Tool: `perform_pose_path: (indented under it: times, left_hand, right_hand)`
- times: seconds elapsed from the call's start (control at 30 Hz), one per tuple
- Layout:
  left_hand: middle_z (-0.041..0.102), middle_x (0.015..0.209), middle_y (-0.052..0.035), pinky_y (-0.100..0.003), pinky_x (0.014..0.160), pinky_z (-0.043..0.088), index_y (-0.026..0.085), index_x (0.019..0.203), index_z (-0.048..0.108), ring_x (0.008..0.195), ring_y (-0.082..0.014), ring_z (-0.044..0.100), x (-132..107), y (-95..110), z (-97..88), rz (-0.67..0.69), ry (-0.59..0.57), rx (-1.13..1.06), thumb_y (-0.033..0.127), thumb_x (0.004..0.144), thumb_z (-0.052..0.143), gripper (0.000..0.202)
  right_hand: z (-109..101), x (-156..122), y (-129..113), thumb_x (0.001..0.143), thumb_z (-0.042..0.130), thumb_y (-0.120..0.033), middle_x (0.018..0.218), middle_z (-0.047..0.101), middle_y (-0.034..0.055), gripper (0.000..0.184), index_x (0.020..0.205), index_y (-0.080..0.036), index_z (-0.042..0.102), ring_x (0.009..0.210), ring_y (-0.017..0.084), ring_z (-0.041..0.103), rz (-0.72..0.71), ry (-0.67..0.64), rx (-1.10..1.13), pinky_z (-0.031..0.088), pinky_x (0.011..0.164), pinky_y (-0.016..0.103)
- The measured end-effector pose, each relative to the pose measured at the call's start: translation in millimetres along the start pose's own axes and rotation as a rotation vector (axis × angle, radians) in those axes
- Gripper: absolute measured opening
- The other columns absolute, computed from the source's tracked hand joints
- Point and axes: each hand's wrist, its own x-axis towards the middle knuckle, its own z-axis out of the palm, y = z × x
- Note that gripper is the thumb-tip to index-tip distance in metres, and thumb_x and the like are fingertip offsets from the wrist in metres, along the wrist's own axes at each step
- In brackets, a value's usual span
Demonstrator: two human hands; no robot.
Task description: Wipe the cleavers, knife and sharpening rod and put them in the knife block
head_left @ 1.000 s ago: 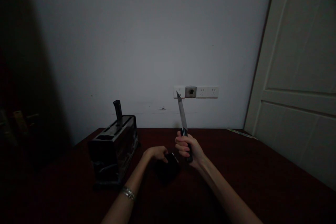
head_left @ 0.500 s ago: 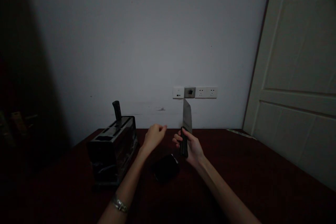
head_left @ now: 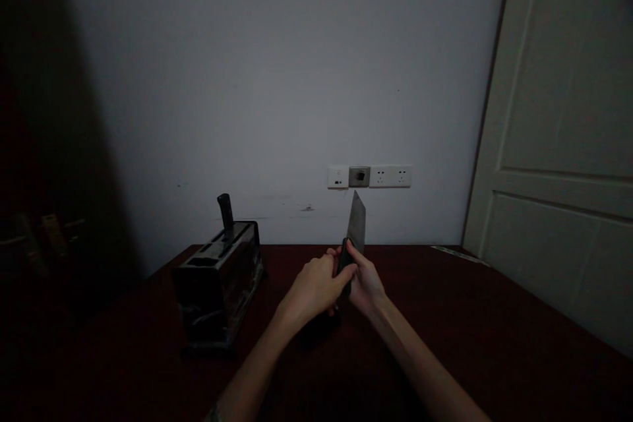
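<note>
A kitchen knife (head_left: pixel 357 221) with a broad metal blade and a black handle stands upright above the table, its tip pointing up. My right hand (head_left: pixel 366 280) is closed round the handle, thumb along its upper end. From the left, my left hand (head_left: pixel 316 287) also closes on the lower handle, its thumb laid across it. Part of the handle is hidden by the fingers. Below my left hand lies a dark flat object (head_left: pixel 321 330), partly covered and too dim to name. A black knife block (head_left: pixel 220 287) with marble-like streaks stands to the left, one black handle (head_left: pixel 225 212) sticking out of it.
The dark red-brown table (head_left: pixel 425 323) meets a pale wall (head_left: pixel 277 79) with a row of sockets (head_left: pixel 390 176). On the right is a white panelled door (head_left: pixel 558 145). A thin flat strip (head_left: pixel 459 254) lies near the table's back right corner.
My left hand has moved right and down from beside the knife onto its handle. The blade leans slightly more to the right. My view has shifted a little.
</note>
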Motion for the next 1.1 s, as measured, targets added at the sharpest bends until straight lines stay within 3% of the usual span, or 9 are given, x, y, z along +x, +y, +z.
perform_pose_path:
  times: [0.1, 0.27, 0.43, 0.57, 0.67, 0.73, 0.8, 0.97, 1.1]
  left_hand:
    - [0.066, 0.095, -0.017, -0.027, 0.066, 0.044, 0.01, 0.115, 0.051, 0.083, -0.0232, 0.063, -2.8, 4.4, 10.1, 0.03, 0.056, -0.049, 0.05, 0.08, 0.042, 0.054]
    - [0.066, 0.084, -0.0176, -0.028, 0.054, 0.045, 0.006, 0.117, 0.045, 0.053, -0.0189, 0.062, -7.7, 11.0, 18.1, -0.097, 0.018, -0.12, 0.038, 0.087, 0.031, 0.047]
    - [0.064, 0.098, -0.0179, -0.032, 0.071, 0.045, 0.011, 0.11, 0.052, 0.087, -0.0251, 0.062, -11.4, 11.7, 15.1, -0.069, 0.192, -0.081, 0.032, 0.085, 0.036, 0.036]
    - [0.065, 0.09, -0.0146, -0.031, 0.069, 0.042, 0.013, 0.097, 0.058, 0.085, -0.0242, 0.061, -10.1, 12.2, -6.1, -0.021, 0.223, 0.004, 0.032, 0.084, 0.039, 0.03]
    - [0.065, 0.077, -0.0097, -0.028, 0.062, 0.04, 0.013, 0.085, 0.06, 0.071, -0.0192, 0.059, -1.0, 16.2, -43.5, 0.029, 0.241, 0.105, 0.035, 0.084, 0.038, 0.031]
    - [0.061, 0.066, -0.0062, -0.026, 0.056, 0.036, 0.013, 0.079, 0.061, 0.061, -0.0157, 0.055, 8.5, 22.0, -78.3, 0.071, 0.25, 0.17, 0.034, 0.083, 0.04, 0.03]
    - [0.058, 0.059, -0.0042, -0.024, 0.052, 0.033, 0.012, 0.075, 0.061, 0.055, -0.0132, 0.051, 19.0, 30.1, -117.5, 0.085, 0.212, 0.213, 0.035, 0.082, 0.042, 0.03]
    - [0.05, 0.052, -0.0026, -0.023, 0.047, 0.028, 0.009, 0.073, 0.061, 0.044, -0.0085, 0.043, 44.0, 52.4, -212.6, -0.035, 0.122, 0.262, 0.036, 0.079, 0.048, 0.031]
    - [0.047, 0.055, -0.0029, -0.022, 0.051, 0.028, 0.004, 0.076, 0.061, 0.05, -0.0086, 0.045, 62.6, 61.9, -272.7, -0.053, 0.091, 0.302, 0.033, 0.077, 0.053, 0.031]
  right_hand:
    - [1.7, -2.2, 1.4, 0.067, 0.069, -0.034, 0.059, 0.064, 0.0005, 0.02, 0.062, -0.016, 0.061, 0.064, 0.016, 0.063, 0.001, -0.002, -0.018, 0.05, 0.061, 0.027]
    - [6.3, -4.1, 4.4, 0.064, 0.071, -0.033, 0.058, 0.063, 0.0, 0.02, 0.061, -0.016, 0.06, 0.068, 0.018, 0.063, -0.034, 0.008, -0.005, 0.049, 0.065, 0.029]
    - [18.9, -7.7, 6.4, 0.066, 0.069, -0.038, 0.064, 0.064, 0.0014, 0.023, 0.062, -0.018, 0.059, 0.074, 0.019, 0.062, -0.071, 0.02, 0.014, 0.049, 0.068, 0.031]
    - [27.0, -23.6, 21.1, 0.071, 0.059, -0.05, 0.076, 0.066, 0.0035, 0.033, 0.08, -0.018, 0.062, 0.081, 0.02, 0.061, 0.0, -0.114, 0.054, 0.047, 0.071, 0.032]
    - [19.1, -44.9, 48.9, 0.077, 0.05, -0.054, 0.086, 0.066, 0.0062, 0.042, 0.093, -0.016, 0.06, 0.084, 0.019, 0.061, 0.21, -0.205, 0.017, 0.047, 0.069, 0.033]
    - [7.1, -59.2, 69.2, 0.075, 0.049, -0.059, 0.089, 0.066, 0.009, 0.052, 0.099, -0.014, 0.058, 0.081, 0.02, 0.062, 0.387, -0.206, -0.074, 0.047, 0.063, 0.033]
    - [-6.7, -70.1, 84.0, 0.069, 0.054, -0.061, 0.085, 0.065, 0.0077, 0.056, 0.101, -0.015, 0.056, 0.075, 0.021, 0.062, 0.471, -0.224, -0.153, 0.047, 0.058, 0.032]
    - [-31.0, -77.2, 90.9, 0.07, 0.058, -0.053, 0.086, 0.062, 0.0053, 0.047, 0.101, -0.018, 0.054, 0.076, 0.019, 0.061, 0.394, -0.291, -0.259, 0.047, 0.058, 0.03]
    - [-40.2, -69.9, 95.5, 0.069, 0.057, -0.054, 0.082, 0.061, 0.0042, 0.044, 0.096, -0.019, 0.054, 0.072, 0.017, 0.061, 0.398, -0.3, -0.341, 0.045, 0.054, 0.027]
